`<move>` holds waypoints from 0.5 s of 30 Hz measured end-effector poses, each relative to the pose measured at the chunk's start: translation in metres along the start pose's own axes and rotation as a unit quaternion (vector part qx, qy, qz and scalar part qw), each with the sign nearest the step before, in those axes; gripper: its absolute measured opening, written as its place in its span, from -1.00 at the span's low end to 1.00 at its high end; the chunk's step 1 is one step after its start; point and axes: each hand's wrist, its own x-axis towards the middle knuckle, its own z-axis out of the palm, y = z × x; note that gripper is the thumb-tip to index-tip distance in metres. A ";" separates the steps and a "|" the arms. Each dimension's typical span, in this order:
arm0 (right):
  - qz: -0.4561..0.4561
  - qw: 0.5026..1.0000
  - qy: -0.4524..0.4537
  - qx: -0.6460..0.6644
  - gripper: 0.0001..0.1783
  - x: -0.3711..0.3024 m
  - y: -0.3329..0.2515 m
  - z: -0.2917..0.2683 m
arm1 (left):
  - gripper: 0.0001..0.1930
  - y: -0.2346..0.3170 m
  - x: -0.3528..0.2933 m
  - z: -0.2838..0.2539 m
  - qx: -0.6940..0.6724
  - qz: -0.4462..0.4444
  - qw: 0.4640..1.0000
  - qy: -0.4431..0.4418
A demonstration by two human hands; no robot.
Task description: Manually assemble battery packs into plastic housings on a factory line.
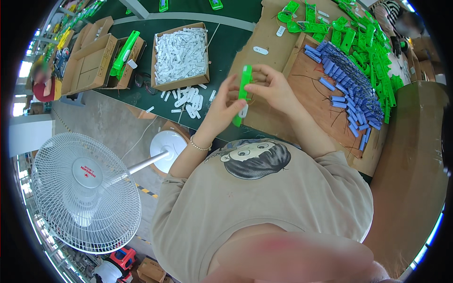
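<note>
Green plastic casing [244, 89] — above dark green bench [226, 47], left hand [221, 109] gripping lower end, right hand [273, 89] pinching mid-length, carton [189, 82] of white plastic strips [181, 49] to left, wired blue cylinders [337, 73] and heaped green casings [370, 40] to right, white pedestal fan [61, 184] — red lettering [88, 171] on hub [82, 180]

One head-worn fisheye view looks down at the worktable [225, 45] from close above.
</note>
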 end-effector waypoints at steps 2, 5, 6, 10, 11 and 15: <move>-0.036 0.996 0.061 -0.054 -0.49 0.001 0.000 0.005 | -0.41 0.005 -0.001 0.005 0.047 0.002 0.999 0.008; -0.048 0.985 0.130 -0.102 -0.55 0.001 0.008 0.009 | -0.48 0.002 0.000 0.009 0.082 0.026 0.996 0.037; -0.043 0.979 0.126 -0.157 -0.62 0.002 0.012 0.008 | -0.52 -0.002 0.001 0.009 0.071 0.048 0.995 0.058; -0.075 0.947 0.139 -0.281 -0.79 0.004 0.023 0.005 | -0.57 -0.013 0.003 0.006 0.136 0.105 0.980 0.099; -0.074 0.947 0.139 -0.280 -0.79 0.004 0.021 0.006 | -0.60 -0.008 0.002 0.008 0.137 0.102 0.979 0.112; -0.067 0.960 0.134 -0.238 -0.81 0.005 0.021 0.008 | -0.64 -0.011 0.002 0.010 0.213 0.073 0.962 0.156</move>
